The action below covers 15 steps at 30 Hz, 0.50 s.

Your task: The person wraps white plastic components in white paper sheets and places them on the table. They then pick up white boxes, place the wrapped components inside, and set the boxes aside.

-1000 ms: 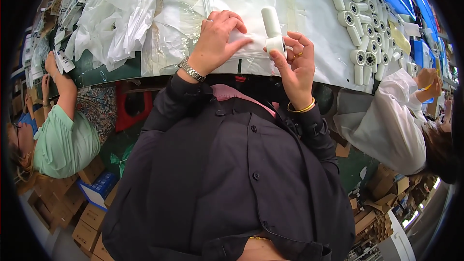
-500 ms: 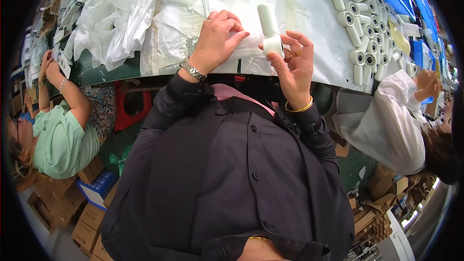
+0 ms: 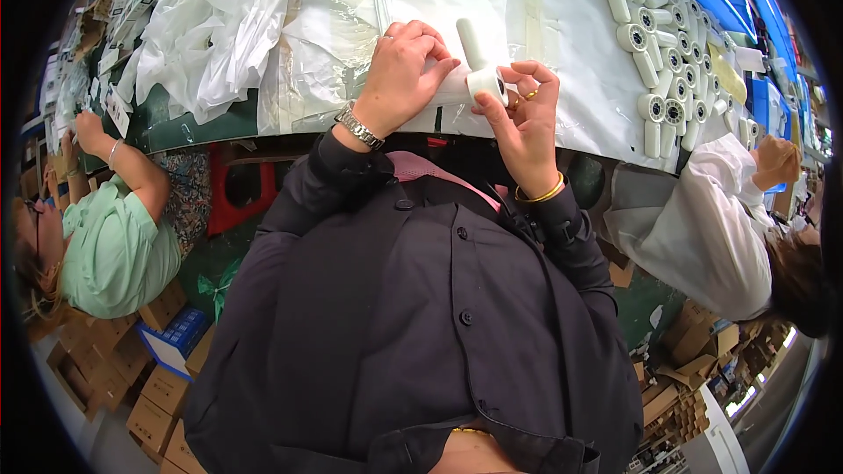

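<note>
While right hand (image 3: 529, 127) pinches white device (image 3: 474, 50) by round head (image 3: 483, 82), left hand (image 3: 402, 79) curls just left of it, hold unclear.

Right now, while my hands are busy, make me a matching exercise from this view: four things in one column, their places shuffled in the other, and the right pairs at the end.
Things
1. Single white round-headed device
2. Crumpled white plastic bags
3. Metal watch
4. Grouped white round-headed devices

Places
A. Around the left wrist
B. On the right side of the table
C. Between the thumb and fingers of the right hand
D. On the left side of the table

Pairs: 1-C; 2-D; 3-A; 4-B
</note>
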Each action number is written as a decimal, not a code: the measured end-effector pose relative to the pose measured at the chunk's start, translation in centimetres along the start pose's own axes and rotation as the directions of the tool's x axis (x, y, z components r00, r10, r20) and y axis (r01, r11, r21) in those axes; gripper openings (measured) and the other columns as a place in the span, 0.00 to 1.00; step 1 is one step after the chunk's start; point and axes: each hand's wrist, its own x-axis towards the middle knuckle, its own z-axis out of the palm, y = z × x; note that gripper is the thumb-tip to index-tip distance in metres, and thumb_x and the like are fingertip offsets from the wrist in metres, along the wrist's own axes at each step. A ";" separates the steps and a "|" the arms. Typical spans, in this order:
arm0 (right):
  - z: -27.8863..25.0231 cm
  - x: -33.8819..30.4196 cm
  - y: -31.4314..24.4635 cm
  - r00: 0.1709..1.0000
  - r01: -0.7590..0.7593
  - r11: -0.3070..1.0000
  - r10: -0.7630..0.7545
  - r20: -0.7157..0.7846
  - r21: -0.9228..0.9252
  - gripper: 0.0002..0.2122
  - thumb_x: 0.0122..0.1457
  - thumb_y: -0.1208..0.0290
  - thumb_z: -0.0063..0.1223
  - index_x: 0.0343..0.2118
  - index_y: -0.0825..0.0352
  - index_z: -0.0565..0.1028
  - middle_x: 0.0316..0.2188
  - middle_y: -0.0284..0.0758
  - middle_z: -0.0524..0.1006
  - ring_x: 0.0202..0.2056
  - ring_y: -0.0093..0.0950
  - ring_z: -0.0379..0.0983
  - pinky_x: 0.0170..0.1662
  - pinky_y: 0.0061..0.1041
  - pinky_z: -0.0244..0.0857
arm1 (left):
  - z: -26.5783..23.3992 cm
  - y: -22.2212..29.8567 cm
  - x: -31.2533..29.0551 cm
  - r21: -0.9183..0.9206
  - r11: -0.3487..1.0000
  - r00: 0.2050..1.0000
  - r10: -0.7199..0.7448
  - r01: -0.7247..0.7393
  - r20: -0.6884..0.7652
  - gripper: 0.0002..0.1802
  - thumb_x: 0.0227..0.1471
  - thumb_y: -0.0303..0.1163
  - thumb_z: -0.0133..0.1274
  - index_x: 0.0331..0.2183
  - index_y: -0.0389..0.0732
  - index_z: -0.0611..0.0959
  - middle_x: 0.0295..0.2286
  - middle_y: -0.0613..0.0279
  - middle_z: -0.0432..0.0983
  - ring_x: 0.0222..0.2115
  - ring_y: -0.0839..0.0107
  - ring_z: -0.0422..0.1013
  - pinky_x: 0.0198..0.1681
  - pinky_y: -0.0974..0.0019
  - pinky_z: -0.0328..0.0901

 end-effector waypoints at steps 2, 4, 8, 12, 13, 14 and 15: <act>0.1 -0.1 0.0 0.999 -0.033 0.998 0.032 -0.015 -0.049 0.26 0.66 0.81 0.60 0.59 0.68 0.56 0.54 0.41 0.70 0.50 0.32 0.80 0.48 0.28 0.79 | 0.0 -0.2 0.0 0.002 1.000 1.000 0.011 -0.011 -0.015 0.09 0.56 0.31 0.64 0.31 0.35 0.86 0.38 0.58 0.80 0.41 0.59 0.73 0.48 0.60 0.67; 0.2 -0.3 0.3 1.000 -0.018 0.999 0.018 0.008 -0.041 0.25 0.65 0.82 0.61 0.57 0.68 0.56 0.54 0.42 0.70 0.48 0.30 0.80 0.47 0.27 0.79 | 0.0 -0.7 0.1 -0.076 0.995 0.996 -0.061 0.056 -0.061 0.09 0.58 0.31 0.64 0.33 0.34 0.86 0.38 0.58 0.79 0.37 0.63 0.73 0.44 0.64 0.68; 0.0 -0.7 -0.5 0.999 0.041 0.993 -0.037 0.035 -0.111 0.25 0.64 0.82 0.62 0.56 0.68 0.57 0.55 0.44 0.71 0.46 0.28 0.80 0.46 0.27 0.79 | -0.5 -0.8 0.4 -0.214 0.963 0.983 -0.176 0.161 -0.052 0.09 0.61 0.31 0.62 0.35 0.33 0.85 0.39 0.59 0.78 0.34 0.71 0.72 0.39 0.70 0.67; -0.9 -0.8 -1.1 0.984 0.176 0.941 -0.159 0.084 -0.290 0.27 0.60 0.80 0.67 0.55 0.68 0.59 0.53 0.43 0.75 0.44 0.28 0.80 0.44 0.26 0.78 | -0.9 -0.9 0.6 -0.275 0.938 0.974 -0.224 0.210 -0.022 0.10 0.62 0.31 0.62 0.35 0.32 0.85 0.40 0.61 0.78 0.32 0.77 0.70 0.36 0.73 0.66; -1.1 -0.8 -1.3 0.974 0.228 0.905 -0.203 0.105 -0.358 0.28 0.58 0.80 0.69 0.54 0.68 0.60 0.52 0.43 0.76 0.43 0.27 0.80 0.43 0.27 0.77 | -1.0 -0.9 0.6 -0.283 0.934 0.973 -0.229 0.216 -0.013 0.10 0.62 0.31 0.62 0.35 0.32 0.85 0.40 0.62 0.78 0.32 0.78 0.70 0.36 0.74 0.66; -1.4 -0.9 -1.4 0.974 0.228 0.905 -0.204 0.103 -0.359 0.28 0.58 0.80 0.69 0.54 0.68 0.60 0.52 0.43 0.76 0.43 0.27 0.80 0.43 0.27 0.77 | -0.9 -1.0 0.6 -0.284 0.935 0.974 -0.228 0.215 -0.012 0.10 0.62 0.31 0.62 0.35 0.32 0.85 0.40 0.62 0.78 0.32 0.78 0.70 0.36 0.74 0.66; -1.6 -1.0 -1.6 0.962 0.270 0.847 -0.225 0.152 -0.457 0.29 0.56 0.78 0.71 0.54 0.68 0.62 0.50 0.41 0.78 0.41 0.27 0.80 0.42 0.26 0.77 | -0.9 -1.1 0.6 -0.300 0.929 0.973 -0.232 0.217 -0.014 0.10 0.62 0.31 0.62 0.35 0.33 0.85 0.40 0.62 0.78 0.31 0.78 0.70 0.36 0.74 0.65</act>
